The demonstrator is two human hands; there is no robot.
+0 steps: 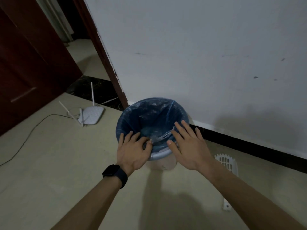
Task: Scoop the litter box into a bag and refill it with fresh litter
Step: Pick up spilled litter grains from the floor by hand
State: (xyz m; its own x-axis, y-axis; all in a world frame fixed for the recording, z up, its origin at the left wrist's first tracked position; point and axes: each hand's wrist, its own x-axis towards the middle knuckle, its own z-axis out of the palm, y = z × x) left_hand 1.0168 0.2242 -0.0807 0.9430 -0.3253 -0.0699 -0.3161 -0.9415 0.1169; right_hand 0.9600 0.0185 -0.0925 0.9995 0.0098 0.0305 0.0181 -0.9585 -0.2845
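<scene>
A small round bin [162, 159] stands on the floor against the white wall, lined with a blue plastic bag [149, 113] folded over its rim. My left hand [134, 150] rests on the near rim, thumb and fingers pinching the bag's edge. My right hand [187, 143] lies flat over the near right rim, fingers spread, touching the bag. A white slotted litter scoop [226, 163] lies on the floor to the right of the bin, its handle partly hidden by my right forearm. No litter box is in view.
A white router [90, 115] with antennas and a cable [29, 131] lies on the floor to the left. A dark red door [25, 72] stands open at the left. A black baseboard [249, 143] runs along the wall.
</scene>
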